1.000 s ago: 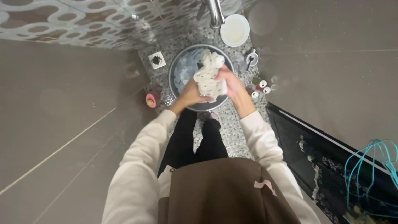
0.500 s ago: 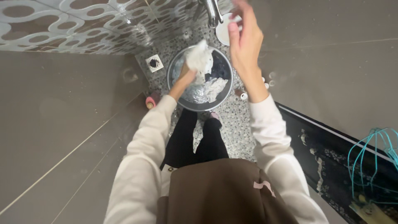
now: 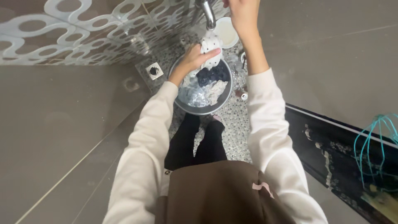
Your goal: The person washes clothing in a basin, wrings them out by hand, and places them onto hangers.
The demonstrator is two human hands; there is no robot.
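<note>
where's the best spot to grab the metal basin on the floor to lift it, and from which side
Probably the metal basin by its rim, one hand on each side, reaching down from above. It is round and wide, sits flat on the pebbled floor and holds wet clothes, so a one-sided grip might tip it. The left hand holding the dotted cloth above it would need freeing first.

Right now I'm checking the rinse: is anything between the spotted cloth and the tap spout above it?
Nothing visible. The left hand holds the spotted cloth directly below the tap spout, over the metal basin. The right hand is off beside the tap.
</note>
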